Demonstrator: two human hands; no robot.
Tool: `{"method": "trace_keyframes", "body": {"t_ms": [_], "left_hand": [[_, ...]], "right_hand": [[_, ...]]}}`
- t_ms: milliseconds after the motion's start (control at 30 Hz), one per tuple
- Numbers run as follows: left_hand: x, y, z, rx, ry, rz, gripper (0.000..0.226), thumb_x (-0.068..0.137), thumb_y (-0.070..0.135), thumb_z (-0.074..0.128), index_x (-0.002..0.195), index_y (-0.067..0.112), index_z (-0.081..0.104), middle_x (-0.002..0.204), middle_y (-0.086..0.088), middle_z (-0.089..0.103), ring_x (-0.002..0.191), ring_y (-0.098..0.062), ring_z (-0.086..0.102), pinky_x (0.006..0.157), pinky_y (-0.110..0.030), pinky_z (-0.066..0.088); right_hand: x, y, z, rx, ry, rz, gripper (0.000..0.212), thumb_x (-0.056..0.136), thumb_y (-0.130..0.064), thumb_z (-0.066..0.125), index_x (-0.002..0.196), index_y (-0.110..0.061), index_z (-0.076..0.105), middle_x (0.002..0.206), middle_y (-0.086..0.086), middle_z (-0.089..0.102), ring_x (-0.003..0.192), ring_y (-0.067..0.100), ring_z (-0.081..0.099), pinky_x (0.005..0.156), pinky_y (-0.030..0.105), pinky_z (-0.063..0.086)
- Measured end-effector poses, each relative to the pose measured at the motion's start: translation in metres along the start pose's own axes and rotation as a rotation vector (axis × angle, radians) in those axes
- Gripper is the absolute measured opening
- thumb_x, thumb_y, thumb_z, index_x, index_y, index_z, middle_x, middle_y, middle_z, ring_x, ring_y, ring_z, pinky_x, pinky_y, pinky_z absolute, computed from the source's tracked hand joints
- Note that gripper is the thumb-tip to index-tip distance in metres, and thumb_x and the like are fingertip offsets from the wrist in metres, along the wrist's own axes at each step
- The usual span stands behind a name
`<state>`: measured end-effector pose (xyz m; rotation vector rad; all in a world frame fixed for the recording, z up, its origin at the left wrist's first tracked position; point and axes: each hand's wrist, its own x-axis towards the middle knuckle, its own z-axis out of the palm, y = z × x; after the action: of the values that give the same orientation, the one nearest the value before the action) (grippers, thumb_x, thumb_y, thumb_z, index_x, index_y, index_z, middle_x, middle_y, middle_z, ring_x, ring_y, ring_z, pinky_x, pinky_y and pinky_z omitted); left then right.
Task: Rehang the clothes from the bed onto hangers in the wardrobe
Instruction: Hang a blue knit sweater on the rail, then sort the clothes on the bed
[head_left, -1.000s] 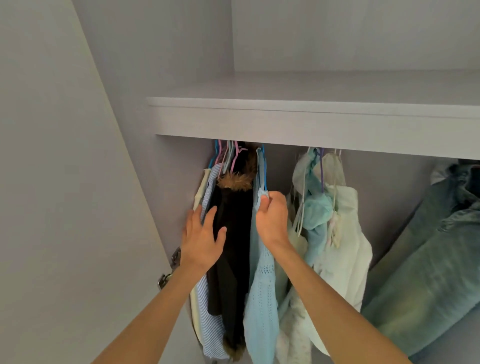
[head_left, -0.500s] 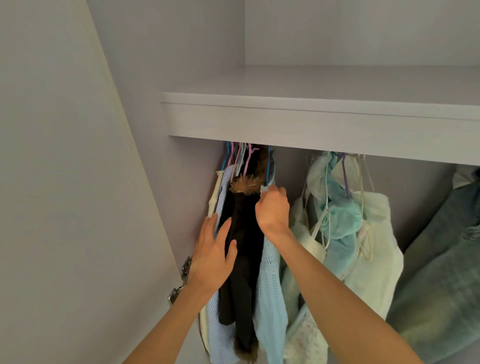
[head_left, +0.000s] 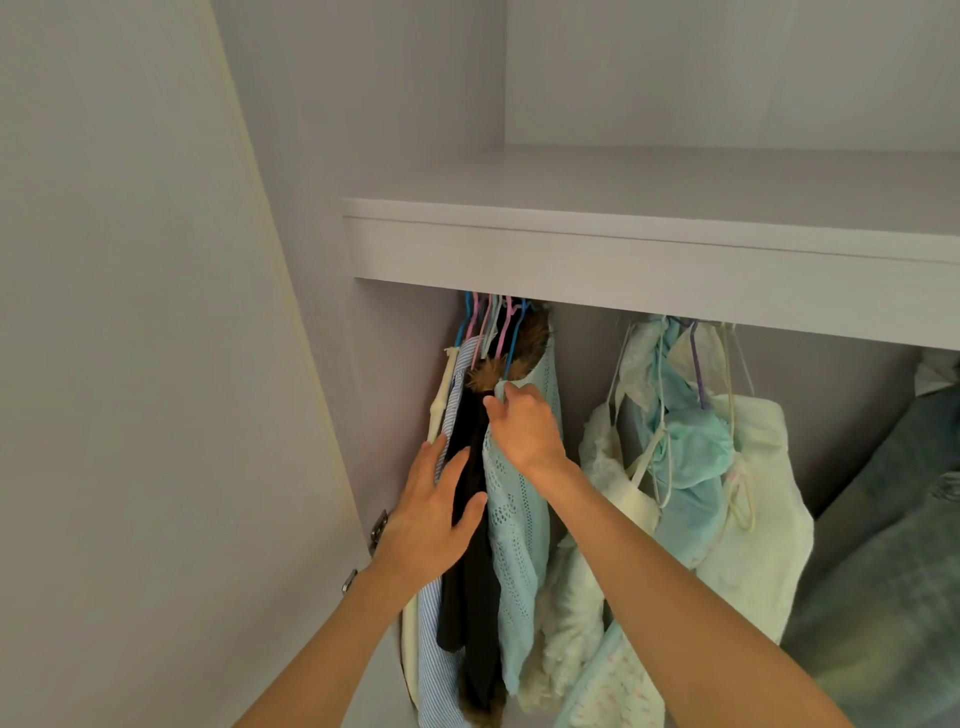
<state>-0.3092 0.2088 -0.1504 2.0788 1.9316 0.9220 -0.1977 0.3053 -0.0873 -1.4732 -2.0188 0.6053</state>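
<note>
Head: wardrobe (head_left: 649, 260), hung clothes (head_left: 519, 519).

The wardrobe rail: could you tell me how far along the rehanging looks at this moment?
Done: several garments already hang under the shelf, including a black garment, a mint and cream cluster and denim. In hand: the right hand grips the top of a light blue knit top by its blue hanger; the left hand presses neighbours aside. Left: the bed is out of view.
</note>
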Motion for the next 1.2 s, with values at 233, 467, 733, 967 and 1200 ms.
{"method": "trace_keyframes", "body": {"t_ms": [233, 467, 733, 967, 1200], "left_hand": [[-0.040, 0.005, 0.004, 0.313, -0.025, -0.043, 0.059, 0.090, 0.045, 0.034, 0.139, 0.013, 0.039, 0.148, -0.020, 0.028, 0.135, -0.039, 0.030, 0.106, -0.052, 0.029], [-0.146, 0.023, 0.014, 0.528, -0.091, -0.345, 0.054, 0.085, 0.044, 0.033, 0.133, 0.021, 0.044, 0.138, -0.016, 0.047, 0.123, -0.036, 0.048, 0.094, -0.041, 0.040], [-0.309, 0.058, 0.005, 0.577, -0.008, -0.750, 0.055, 0.087, 0.046, 0.033, 0.135, 0.020, 0.041, 0.139, -0.018, 0.044, 0.128, -0.040, 0.039, 0.097, -0.046, 0.030], [-0.444, 0.115, -0.003, 0.494, 0.167, -1.147, 0.063, 0.089, 0.036, 0.057, 0.143, 0.024, 0.027, 0.151, -0.015, 0.023, 0.142, -0.032, 0.008, 0.110, -0.044, 0.013], [-0.577, 0.191, 0.004, 0.445, 0.277, -1.579, 0.055, 0.086, 0.047, 0.035, 0.134, 0.022, 0.043, 0.142, -0.014, 0.041, 0.132, -0.035, 0.037, 0.103, -0.050, 0.037]], "right_hand": [[-0.062, 0.036, 0.012, 0.043, -0.190, -0.103, 0.056, 0.101, -0.034, 0.031, 0.148, -0.010, 0.015, 0.153, 0.010, 0.023, 0.141, 0.022, 0.022, 0.112, 0.031, 0.020], [-0.142, 0.086, 0.032, 0.001, -0.443, -0.282, 0.066, 0.097, -0.035, 0.042, 0.149, -0.015, 0.007, 0.156, 0.001, 0.011, 0.143, 0.014, 0.012, 0.114, 0.024, 0.012], [-0.225, 0.061, 0.055, -0.145, -0.657, -0.729, 0.068, 0.094, -0.049, 0.031, 0.149, -0.016, 0.008, 0.156, 0.001, 0.011, 0.144, 0.012, 0.007, 0.116, 0.033, 0.004], [-0.330, -0.003, 0.088, -0.114, -0.904, -1.071, 0.066, 0.096, -0.050, 0.028, 0.149, -0.020, 0.004, 0.157, -0.002, 0.005, 0.144, 0.010, 0.002, 0.117, 0.028, 0.000], [-0.473, -0.047, 0.104, 0.042, -1.089, -1.354, 0.064, 0.095, -0.040, 0.046, 0.148, -0.021, 0.016, 0.154, -0.003, 0.019, 0.144, 0.012, 0.011, 0.116, 0.029, 0.003]]}}
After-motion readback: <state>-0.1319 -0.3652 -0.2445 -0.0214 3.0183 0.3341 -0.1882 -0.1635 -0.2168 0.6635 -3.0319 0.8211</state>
